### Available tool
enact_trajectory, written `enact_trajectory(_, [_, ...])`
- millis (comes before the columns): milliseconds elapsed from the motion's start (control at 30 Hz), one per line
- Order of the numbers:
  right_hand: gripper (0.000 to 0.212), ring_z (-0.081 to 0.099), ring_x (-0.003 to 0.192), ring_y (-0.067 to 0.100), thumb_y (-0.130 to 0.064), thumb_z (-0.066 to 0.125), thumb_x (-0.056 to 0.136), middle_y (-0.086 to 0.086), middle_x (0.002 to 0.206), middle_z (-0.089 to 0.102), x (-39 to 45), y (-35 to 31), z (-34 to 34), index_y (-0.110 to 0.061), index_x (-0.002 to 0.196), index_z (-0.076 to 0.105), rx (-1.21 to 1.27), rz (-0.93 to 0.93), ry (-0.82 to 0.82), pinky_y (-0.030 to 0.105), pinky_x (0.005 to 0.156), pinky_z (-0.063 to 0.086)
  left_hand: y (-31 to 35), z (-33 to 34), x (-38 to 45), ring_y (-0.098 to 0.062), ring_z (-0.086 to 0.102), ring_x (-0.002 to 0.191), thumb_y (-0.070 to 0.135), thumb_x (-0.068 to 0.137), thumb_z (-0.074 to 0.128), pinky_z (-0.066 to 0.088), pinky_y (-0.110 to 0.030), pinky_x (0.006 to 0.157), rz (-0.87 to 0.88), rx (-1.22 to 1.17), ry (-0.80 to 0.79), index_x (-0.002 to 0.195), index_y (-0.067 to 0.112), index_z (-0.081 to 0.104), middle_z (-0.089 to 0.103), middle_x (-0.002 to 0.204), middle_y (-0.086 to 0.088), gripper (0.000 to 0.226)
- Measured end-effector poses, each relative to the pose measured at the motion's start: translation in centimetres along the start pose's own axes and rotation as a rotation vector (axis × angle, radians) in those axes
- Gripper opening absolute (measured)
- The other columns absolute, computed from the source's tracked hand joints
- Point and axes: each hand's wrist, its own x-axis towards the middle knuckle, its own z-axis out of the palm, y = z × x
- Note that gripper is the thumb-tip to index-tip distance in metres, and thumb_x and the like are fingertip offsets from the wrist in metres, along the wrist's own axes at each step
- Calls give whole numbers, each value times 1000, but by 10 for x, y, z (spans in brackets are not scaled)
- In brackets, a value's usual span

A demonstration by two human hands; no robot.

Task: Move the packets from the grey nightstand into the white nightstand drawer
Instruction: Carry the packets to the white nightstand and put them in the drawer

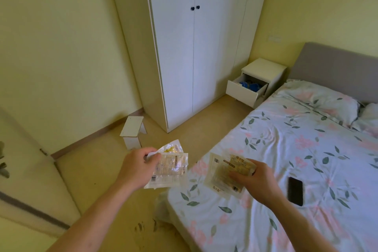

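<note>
Head view: my left hand (141, 164) pinches one stack of packets (167, 166), my right hand (252, 178) clasps more packets (227, 172) by the bed (286, 149), both fanned for carrying; white nightstand drawer (245, 90) stands open beyond, well apart, ready to receive them

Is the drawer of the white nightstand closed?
No, the white nightstand has its drawer pulled out, with blue things visible inside it.

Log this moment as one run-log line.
left hand: holds packets | right hand: holds packets over bed | drawer: open, far | step: carrying
</note>
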Motion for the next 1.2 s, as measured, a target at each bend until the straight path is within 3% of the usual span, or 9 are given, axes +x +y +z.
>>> enact_trajectory(100, [18, 73, 73, -1, -19, 84, 83, -17, 82, 77, 27, -12, 14, -26, 98, 77, 42, 22, 59, 11, 58, 53, -8, -4, 48, -15, 69, 76, 31, 100, 58, 57, -40, 67, 20, -5, -74, 84, 24, 73, 73, 80, 5, 24])
enact_trajectory(200, [20, 73, 74, -2, -19, 83, 83, -17, 83, 78, 65, -18, 30, -26, 101, 77, 59, 56, 101, 12, 59, 53, -20, -7, 104, -17, 68, 74, 34, 101, 56, 54, -37, 62, 61, 14, -118, 83, 23, 73, 72, 79, 4, 27])
enact_trajectory(333, [13, 68, 59, -3, -21, 83, 83, -13, 76, 77, 129, -28, 62, -27, 93, 77, 77, 94, 158, 9, 50, 47, -36, -14, 179, -10, 53, 57, 35, 103, 53, 36, -23, 53, 31, 0, -171, 76, 15, 69, 64, 66, 3, 37])
enact_trajectory(467, [14, 70, 57, 9, -25, 84, 82, -7, 74, 77, 195, -45, 98, -30, 94, 77, 81, 122, 168, 29, 54, 58, -54, -33, 246, -11, 57, 62, 41, 101, 55, 38, -26, 56, -61, -35, -196, 83, 6, 71, 71, 78, -11, 42])
enact_trajectory(633, [17, 75, 72, 6, -31, 85, 81, -15, 82, 78, 273, -82, 125, -32, 97, 77, 96, 119, 123, 35, 72, 63, -69, -56, 330, -12, 58, 60, 47, 99, 58, 39, -29, 57, -116, -72, -194, 90, 3, 73, 74, 81, -11, 47])
enact_trajectory(833, [18, 75, 74, 3, -25, 85, 82, -16, 83, 78, 345, -117, 136, -29, 98, 77, 137, 117, 168, 19, 64, 57, -72, -63, 433, -11, 53, 57, 48, 97, 59, 37, -29, 57, -81, -97, -243, 85, 1, 69, 66, 69, -10, 49])
enact_trajectory(1000, [20, 73, 76, -2, -24, 85, 82, -19, 85, 78, 405, -131, 155, -29, 99, 77, 160, 164, 254, 15, 64, 53, -77, -72, 525, -8, 38, 48, 43, 100, 57, 27, -26, 52, -29, -87, -313, 76, -2, 60, 47, 56, 4, 50])
enact_trajectory(1100, [19, 73, 75, -3, -25, 84, 82, -17, 84, 78, 442, -142, 173, -30, 98, 76, 161, 199, 289, 11, 61, 51, -90, -76, 587, -11, 44, 54, 49, 97, 58, 30, -29, 58, -35, -99, -391, 86, -4, 65, 57, 63, -2, 54])
enact_trajectory(1200, [20, 74, 78, 1, -23, 84, 83, -15, 87, 79, 476, -154, 193, -26, 101, 78, 176, 221, 334, 20, 68, 56, -96, -84, 640, -14, 53, 62, 67, 83, 59, 35, -33, 62, -4, -110, -464, 91, -2, 67, 68, 76, -17, 70])
